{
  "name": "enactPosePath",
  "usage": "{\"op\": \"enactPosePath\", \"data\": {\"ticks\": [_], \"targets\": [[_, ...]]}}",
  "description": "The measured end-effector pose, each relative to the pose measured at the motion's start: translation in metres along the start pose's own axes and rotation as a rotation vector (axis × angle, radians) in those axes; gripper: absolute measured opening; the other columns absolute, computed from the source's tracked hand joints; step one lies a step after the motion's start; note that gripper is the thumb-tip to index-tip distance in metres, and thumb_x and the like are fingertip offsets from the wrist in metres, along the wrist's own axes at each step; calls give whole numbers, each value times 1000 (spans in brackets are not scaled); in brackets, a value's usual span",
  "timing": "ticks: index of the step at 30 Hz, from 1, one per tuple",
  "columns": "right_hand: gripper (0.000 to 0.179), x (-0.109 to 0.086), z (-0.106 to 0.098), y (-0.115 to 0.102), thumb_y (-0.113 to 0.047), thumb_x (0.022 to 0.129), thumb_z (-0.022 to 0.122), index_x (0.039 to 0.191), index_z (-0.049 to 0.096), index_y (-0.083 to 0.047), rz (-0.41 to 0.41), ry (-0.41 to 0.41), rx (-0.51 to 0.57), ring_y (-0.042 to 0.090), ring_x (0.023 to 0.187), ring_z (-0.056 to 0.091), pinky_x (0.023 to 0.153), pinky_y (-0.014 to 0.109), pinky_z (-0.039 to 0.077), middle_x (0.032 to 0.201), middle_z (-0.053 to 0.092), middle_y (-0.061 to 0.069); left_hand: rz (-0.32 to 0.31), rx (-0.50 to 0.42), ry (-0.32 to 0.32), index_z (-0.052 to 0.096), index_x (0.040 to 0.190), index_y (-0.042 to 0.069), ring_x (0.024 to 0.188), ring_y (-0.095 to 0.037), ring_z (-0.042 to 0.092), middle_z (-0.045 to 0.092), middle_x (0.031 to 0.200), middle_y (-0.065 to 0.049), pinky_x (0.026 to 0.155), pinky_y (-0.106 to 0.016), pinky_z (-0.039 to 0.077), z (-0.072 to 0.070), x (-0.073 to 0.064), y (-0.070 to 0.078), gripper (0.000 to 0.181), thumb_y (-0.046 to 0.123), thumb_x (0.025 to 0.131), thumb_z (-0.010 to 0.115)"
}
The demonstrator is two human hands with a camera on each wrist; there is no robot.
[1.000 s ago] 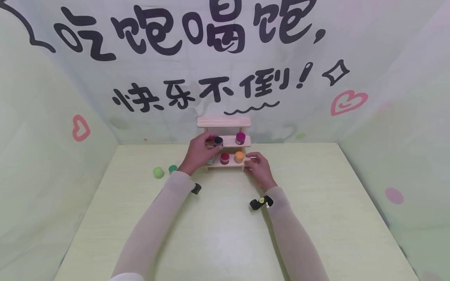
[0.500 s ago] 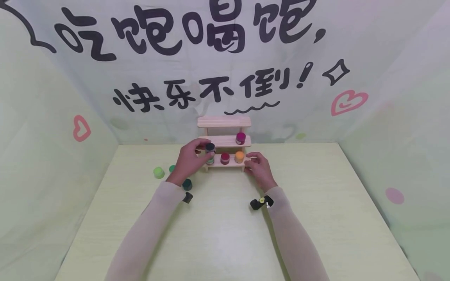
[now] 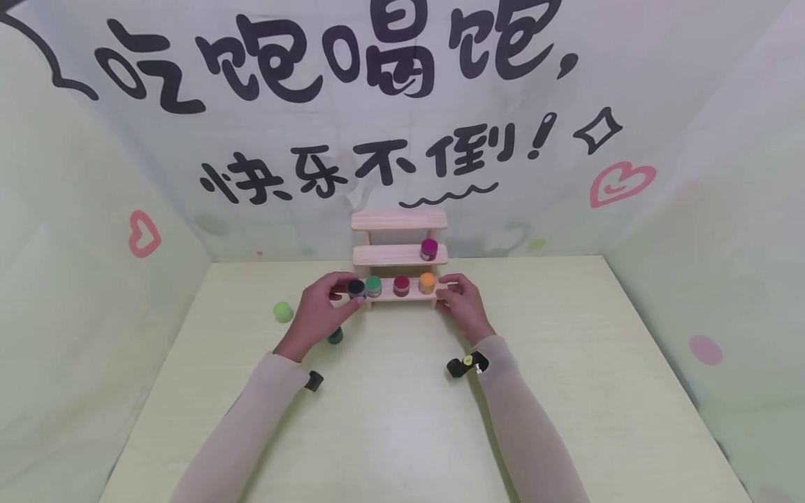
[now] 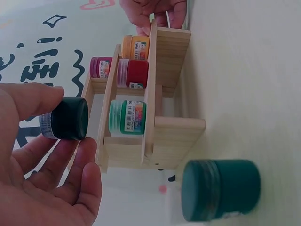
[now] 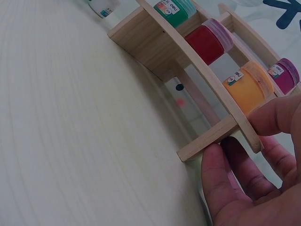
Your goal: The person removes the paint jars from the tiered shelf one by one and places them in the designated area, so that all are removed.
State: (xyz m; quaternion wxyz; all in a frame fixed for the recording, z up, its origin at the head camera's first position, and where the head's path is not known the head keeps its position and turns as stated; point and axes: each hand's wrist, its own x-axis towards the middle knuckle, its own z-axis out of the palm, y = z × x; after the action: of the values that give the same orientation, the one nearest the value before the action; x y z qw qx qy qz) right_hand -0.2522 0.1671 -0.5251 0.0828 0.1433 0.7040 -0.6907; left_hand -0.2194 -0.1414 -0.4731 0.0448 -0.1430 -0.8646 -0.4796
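My left hand (image 3: 317, 311) holds a dark paint jar (image 3: 356, 288) between thumb and fingers, just left of a three-tier wooden shelf (image 3: 400, 256). In the left wrist view this dark jar (image 4: 69, 118) lies sideways to the camera, apart from the shelf. My right hand (image 3: 467, 309) pinches the right end of the lowest tier, thumb above and fingers below, as the right wrist view shows. On that tier stand a green jar (image 3: 374, 286), a red jar (image 3: 401, 285) and an orange jar (image 3: 427, 283). A magenta jar (image 3: 429, 249) sits on the middle tier's right.
On the table (image 3: 402, 419) left of the shelf stand a light green jar (image 3: 283, 311) and a dark teal jar (image 3: 335, 335), the latter partly behind my left hand. A printed cloth wall (image 3: 516, 230) rises close behind the shelf.
My left hand has carried the dark jar from the middle tier's left end down and left, off the shelf. The lower green jar has come into full view. My right hand stays put.
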Motion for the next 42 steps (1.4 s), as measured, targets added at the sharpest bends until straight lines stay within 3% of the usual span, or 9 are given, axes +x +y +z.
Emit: {"op": "enactPosePath", "data": {"ticks": [5,13,18,28,34,39,42], "targets": [[29,0,0,1,-9,95,66,123,61,-14,-9,1,-5,22,99,63,89,31,60,106,58,11,-39,-3,4,64,129,18,107,-17,64,69,117,3,90,-38,56,-6,-10,-7,45,30,89,79],[30,0,-1,2,-10,95,66,124,61,-15,-15,2,-21,22,99,64,89,32,60,107,59,11,-58,6,0,64,130,15,107,-19,64,69,117,1,90,-43,58,-15,-28,-19,45,30,90,79],[29,1,-2,2,-10,95,65,123,60,-15,-16,0,-21,22,98,63,90,32,60,107,59,10,-108,21,-4,63,131,18,108,-20,64,69,119,0,91,-37,58,-24,-42,-27,45,32,90,78],[30,-2,0,-2,-11,95,65,124,60,-16,1,-1,-37,22,102,63,93,33,59,109,59,10,-131,22,41,63,130,18,111,-17,65,70,118,2,86,-24,57,-40,-61,-46,47,34,89,79],[29,-2,0,-3,-10,96,65,124,60,-15,0,-1,-33,22,102,63,95,35,58,108,59,10,-164,45,34,64,130,17,110,-19,66,70,117,0,86,-27,57,-43,-67,-55,46,32,89,79],[29,-2,0,-2,-10,96,65,124,60,-15,-5,0,-29,22,101,63,94,35,59,108,59,10,-210,76,6,64,130,18,110,-21,67,72,118,-2,91,-39,56,-44,-72,-58,45,30,89,79],[29,-2,0,-2,-9,95,64,124,60,-14,-13,-1,-27,22,100,63,94,35,58,107,59,10,-243,89,-15,63,131,18,112,-21,66,71,121,0,92,-40,55,-44,-75,-60,47,28,89,79]]}}
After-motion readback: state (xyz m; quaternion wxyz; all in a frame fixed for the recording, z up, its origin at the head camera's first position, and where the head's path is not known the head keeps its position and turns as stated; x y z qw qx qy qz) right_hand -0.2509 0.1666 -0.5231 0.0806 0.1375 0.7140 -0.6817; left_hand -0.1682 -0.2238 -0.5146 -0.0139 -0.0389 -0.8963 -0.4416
